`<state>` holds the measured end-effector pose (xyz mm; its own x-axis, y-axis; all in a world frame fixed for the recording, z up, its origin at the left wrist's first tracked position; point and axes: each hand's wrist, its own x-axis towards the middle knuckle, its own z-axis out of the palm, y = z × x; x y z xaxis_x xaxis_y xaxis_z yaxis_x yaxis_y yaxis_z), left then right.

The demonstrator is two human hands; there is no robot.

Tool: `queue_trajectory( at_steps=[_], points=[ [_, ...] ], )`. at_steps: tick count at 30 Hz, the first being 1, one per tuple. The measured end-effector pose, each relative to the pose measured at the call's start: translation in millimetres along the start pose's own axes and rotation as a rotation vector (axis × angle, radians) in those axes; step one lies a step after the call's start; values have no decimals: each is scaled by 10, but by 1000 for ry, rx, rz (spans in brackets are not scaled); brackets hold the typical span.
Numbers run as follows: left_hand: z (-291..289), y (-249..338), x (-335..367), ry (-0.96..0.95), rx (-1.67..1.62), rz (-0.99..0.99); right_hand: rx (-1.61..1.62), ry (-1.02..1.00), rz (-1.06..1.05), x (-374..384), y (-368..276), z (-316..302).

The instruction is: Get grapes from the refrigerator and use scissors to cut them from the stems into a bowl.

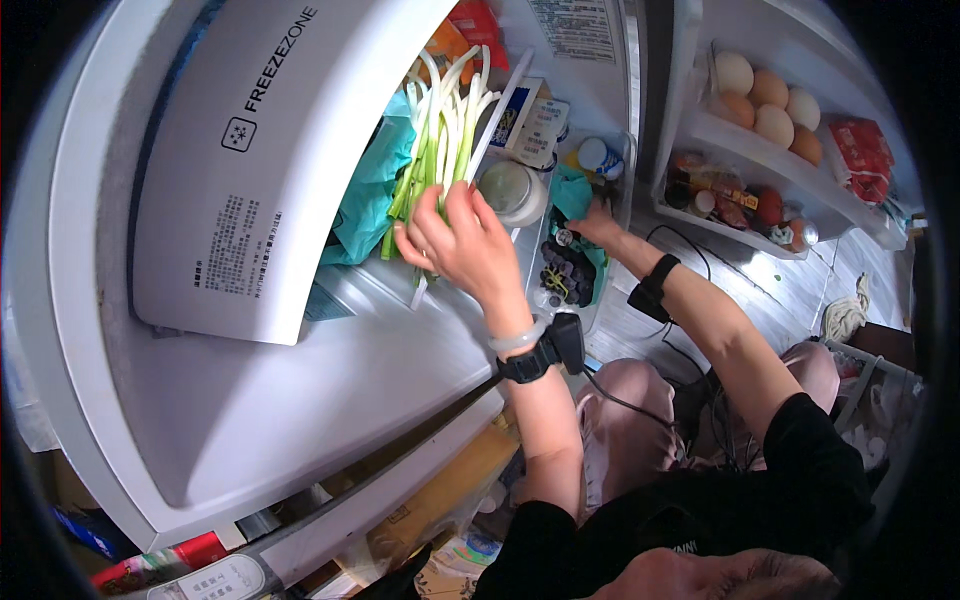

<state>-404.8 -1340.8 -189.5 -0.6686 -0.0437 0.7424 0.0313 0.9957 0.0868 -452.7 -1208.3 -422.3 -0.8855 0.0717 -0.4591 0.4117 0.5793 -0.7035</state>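
My left hand [455,240] has its fingers curled over a bunch of scallions [440,140], white stems pointing away and green parts under my palm. The scallions lie against a teal plastic bag [355,215] inside the open fridge. To the right, my right hand [597,224] reaches into a clear bin [590,310] and pinches another teal plastic bag [571,192]; its fingertips are partly hidden. Dark grapes [567,272] sit in the bin just below that hand. A glass jar with a pale lid [512,193] stands between my hands.
A white freezer panel [240,170] fills the left. At the right, the open door holds eggs [772,100], a red packet [860,158] and several jars and packets in the lower shelf. Cables [630,405] run from my wrist straps. An open drawer [420,470] lies below.
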Motion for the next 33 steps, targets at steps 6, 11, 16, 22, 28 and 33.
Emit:
queue_trajectory(
  at_steps=[6,11,16,22,28,33],
  points=[
    [160,63,-1192,-399,-432,-413,-7,-45,166,87,-1,-9],
    [408,-18,-1764,-925,-221,-421,-103,111,140,159,48,167],
    [737,-83,-2153,-848,-244,-366,-119,19,116,121,28,84],
    [888,41,-2197,-1136,-349,-473,-144,217,32,172,382,148],
    [1045,-104,-2339,-1130,-487,-555,-36,154,12,54,296,124],
    [1024,-83,-2226,-1357,-467,-584,-55,145,44,-23,400,171]
  ],
)
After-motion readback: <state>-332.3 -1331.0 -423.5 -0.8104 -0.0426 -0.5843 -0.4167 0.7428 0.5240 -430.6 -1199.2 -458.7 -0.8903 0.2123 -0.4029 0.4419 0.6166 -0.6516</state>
